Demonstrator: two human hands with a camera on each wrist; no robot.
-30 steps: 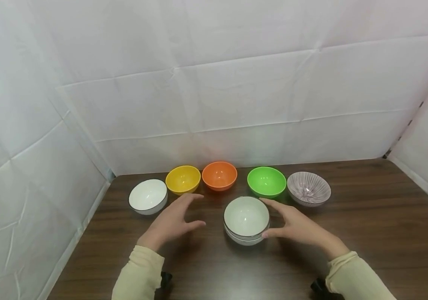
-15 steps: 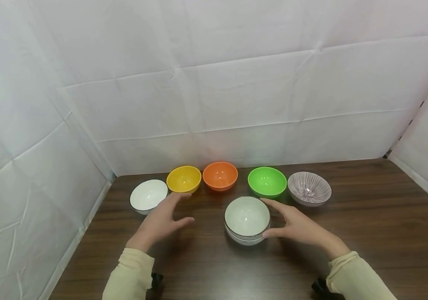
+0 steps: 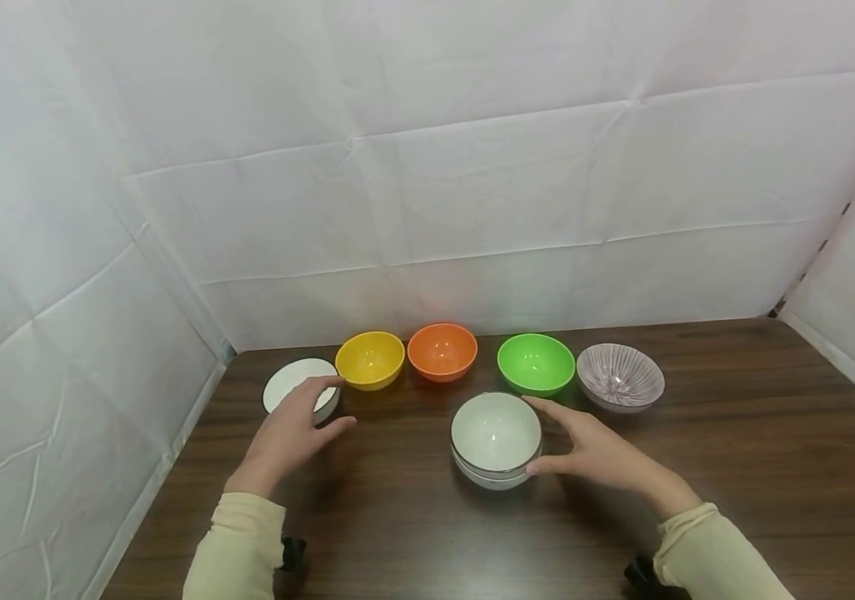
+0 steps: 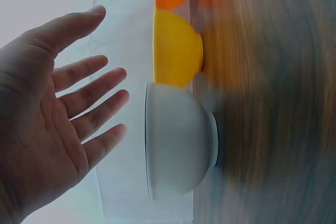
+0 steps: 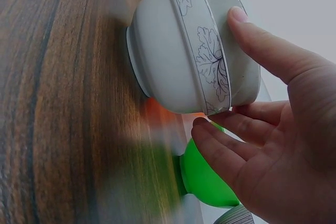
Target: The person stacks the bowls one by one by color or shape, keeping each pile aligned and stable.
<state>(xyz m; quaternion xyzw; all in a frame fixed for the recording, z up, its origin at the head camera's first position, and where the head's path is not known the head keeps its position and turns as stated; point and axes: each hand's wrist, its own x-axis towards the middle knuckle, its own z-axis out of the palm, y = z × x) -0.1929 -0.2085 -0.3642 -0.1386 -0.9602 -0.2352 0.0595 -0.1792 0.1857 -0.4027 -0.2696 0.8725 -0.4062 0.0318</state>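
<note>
My left hand (image 3: 287,433) reaches over the near side of a white bowl (image 3: 285,380) with a dark rim, partly hiding it in the head view. In the left wrist view the palm and spread fingers stand apart from that bowl (image 4: 178,142), with nothing between them. My right hand (image 3: 600,446) holds the right side of a stack of white bowls (image 3: 495,433), nested one in another. The right wrist view shows its thumb on the upper bowl (image 5: 244,74) and fingers by the rim of the lower, leaf-patterned bowl (image 5: 168,51).
Along the back of the dark wooden table (image 3: 742,450) stand a yellow bowl (image 3: 371,362), an orange bowl (image 3: 442,353), a green bowl (image 3: 536,365) and a grey-purple streaked bowl (image 3: 620,377). White sheeting (image 3: 472,192) rises behind them and at both sides.
My left hand has moved away from the stack, leftward to the white bowl at the far left. The right hand keeps its hold on the stack, which has stayed in place.
</note>
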